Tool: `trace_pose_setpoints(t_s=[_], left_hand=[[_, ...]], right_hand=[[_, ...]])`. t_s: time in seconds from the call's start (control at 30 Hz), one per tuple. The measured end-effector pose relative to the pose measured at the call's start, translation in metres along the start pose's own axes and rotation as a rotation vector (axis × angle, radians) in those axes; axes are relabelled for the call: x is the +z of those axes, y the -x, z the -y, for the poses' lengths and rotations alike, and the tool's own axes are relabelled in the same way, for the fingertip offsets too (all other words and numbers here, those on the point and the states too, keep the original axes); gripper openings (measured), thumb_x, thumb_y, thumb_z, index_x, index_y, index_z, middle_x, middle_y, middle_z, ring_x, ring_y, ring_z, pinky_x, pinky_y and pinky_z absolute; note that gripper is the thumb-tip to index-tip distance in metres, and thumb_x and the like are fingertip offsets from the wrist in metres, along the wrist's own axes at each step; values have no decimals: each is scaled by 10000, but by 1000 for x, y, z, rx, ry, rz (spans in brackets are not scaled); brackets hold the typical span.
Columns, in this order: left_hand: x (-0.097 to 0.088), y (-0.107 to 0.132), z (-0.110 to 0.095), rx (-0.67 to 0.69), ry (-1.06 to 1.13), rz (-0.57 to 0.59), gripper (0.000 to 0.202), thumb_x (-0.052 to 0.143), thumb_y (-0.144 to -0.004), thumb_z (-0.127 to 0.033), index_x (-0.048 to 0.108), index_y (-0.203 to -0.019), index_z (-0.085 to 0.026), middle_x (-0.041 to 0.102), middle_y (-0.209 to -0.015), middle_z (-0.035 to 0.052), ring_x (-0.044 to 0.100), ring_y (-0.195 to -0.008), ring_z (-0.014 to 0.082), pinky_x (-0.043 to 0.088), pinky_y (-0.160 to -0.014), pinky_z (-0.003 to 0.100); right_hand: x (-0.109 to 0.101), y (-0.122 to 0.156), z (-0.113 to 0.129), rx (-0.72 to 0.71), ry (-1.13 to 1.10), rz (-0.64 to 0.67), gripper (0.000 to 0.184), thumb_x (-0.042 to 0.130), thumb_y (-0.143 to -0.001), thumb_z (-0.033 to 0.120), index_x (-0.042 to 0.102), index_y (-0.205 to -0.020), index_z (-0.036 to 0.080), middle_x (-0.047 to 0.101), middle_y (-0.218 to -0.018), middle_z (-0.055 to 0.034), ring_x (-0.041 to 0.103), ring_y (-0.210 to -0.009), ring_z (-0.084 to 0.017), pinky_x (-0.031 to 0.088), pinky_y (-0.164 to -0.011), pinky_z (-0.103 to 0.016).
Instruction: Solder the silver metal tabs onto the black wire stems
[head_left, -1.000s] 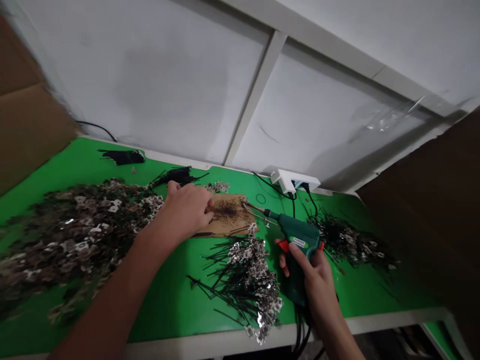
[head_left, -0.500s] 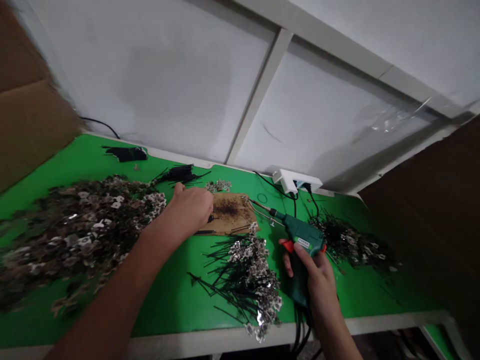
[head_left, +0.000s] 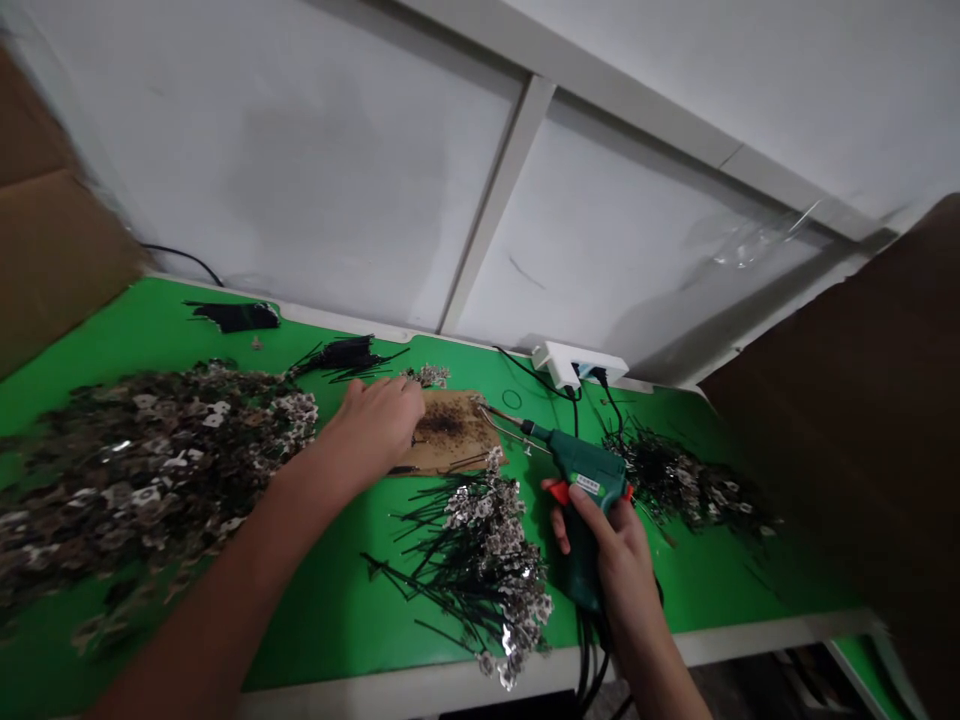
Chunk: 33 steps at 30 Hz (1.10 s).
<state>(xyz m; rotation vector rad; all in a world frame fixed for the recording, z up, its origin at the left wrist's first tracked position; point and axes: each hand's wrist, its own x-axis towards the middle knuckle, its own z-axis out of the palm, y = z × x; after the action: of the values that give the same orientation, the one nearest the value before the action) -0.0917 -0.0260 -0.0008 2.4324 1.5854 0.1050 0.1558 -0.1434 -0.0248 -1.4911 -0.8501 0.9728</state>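
Observation:
My right hand (head_left: pixel 626 560) is wrapped round the handle of a green soldering gun (head_left: pixel 589 465) with a red trigger. Its thin metal tip points left, near the right edge of a scorched piece of cardboard (head_left: pixel 469 455). My left hand (head_left: pixel 379 425) is over the cardboard's left end, back of the hand up and fingers curled down. What those fingers pinch is hidden. Just below the cardboard lies a pile of black wires with silver metal tabs (head_left: pixel 499 540) at their ends. A small cluster of metal tabs (head_left: pixel 427 376) sits behind the cardboard.
A big heap of loose metal tabs (head_left: pixel 172 460) spreads over the green table at left. Bundles of black wires (head_left: pixel 345 354) lie behind it. A white power strip (head_left: pixel 581 363) stands against the wall. More wired tabs (head_left: pixel 697 485) lie at right, beside a brown cardboard panel (head_left: pixel 840 430).
The view has shifted a little, so the table things appear slightly farther left. My left hand has turned slightly above the cardboard. The soldering gun stays in my right hand, its tip by the cardboard.

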Motion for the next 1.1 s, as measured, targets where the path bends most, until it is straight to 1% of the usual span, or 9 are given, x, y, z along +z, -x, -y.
trace_pose_setpoints(t_s=[0.1,0.2,0.3,0.4,0.57,0.7,0.8,1.0,1.1], left_hand=[[3,-8,-12,30,64,-126,209,433,-982,-110,634,-987,-166,708,-1021,99,631,-1009,271,402,-836,390],[17,-18,-23,96,124,-226,160,497,-978,-130,647,-947,-176,722,-1001,81,635,-1026,265,408,-869,388],[33,-23,-31,171,175,-286,165,514,-966,-101,662,-969,-174,726,-984,69,654,-981,248,427,-868,381],[43,-26,-33,183,193,-335,172,538,-949,-90,685,-974,-177,725,-944,61,667,-913,239,454,-841,374],[48,-29,-32,160,251,-346,157,565,-945,-114,710,-932,-172,717,-911,66,673,-849,232,494,-795,352],[51,-31,-30,156,322,-375,113,613,-926,-140,713,-888,-177,711,-900,57,673,-834,229,504,-750,327],[52,-31,-29,160,329,-388,125,615,-925,-144,715,-859,-180,700,-864,50,663,-789,221,497,-713,320],[52,-31,-29,164,347,-380,130,612,-927,-142,710,-848,-179,703,-875,49,657,-798,215,496,-728,320],[51,-31,-30,164,357,-370,137,600,-935,-141,709,-859,-178,706,-888,50,654,-804,213,498,-739,322]], right_hand=[[1,1,0,15,11,-1,340,789,-787,492,728,-877,170,643,-588,-16,488,-472,-107,386,-503,-243],[1,1,0,20,26,-6,333,786,-793,489,729,-873,171,649,-597,-19,489,-475,-105,392,-510,-244],[0,0,-1,21,44,-1,345,780,-794,502,740,-876,169,646,-601,-21,494,-483,-108,396,-513,-246],[-1,-2,-2,26,59,7,357,777,-793,515,748,-876,170,629,-593,-15,492,-489,-110,396,-514,-246],[-3,-4,-1,54,76,36,342,761,-818,505,760,-883,169,608,-585,-7,483,-494,-100,382,-522,-237],[-4,-5,1,87,68,50,361,774,-802,511,761,-889,161,602,-577,-5,472,-478,-95,355,-494,-233],[-3,-5,2,107,66,41,377,788,-782,516,758,-874,151,606,-574,-9,471,-474,-97,352,-486,-235],[-5,-6,1,110,56,23,393,773,-794,520,757,-889,139,596,-557,-9,451,-461,-97,322,-465,-234],[-4,-5,1,102,54,33,380,768,-804,511,755,-889,142,602,-565,-11,457,-469,-105,335,-477,-241]])
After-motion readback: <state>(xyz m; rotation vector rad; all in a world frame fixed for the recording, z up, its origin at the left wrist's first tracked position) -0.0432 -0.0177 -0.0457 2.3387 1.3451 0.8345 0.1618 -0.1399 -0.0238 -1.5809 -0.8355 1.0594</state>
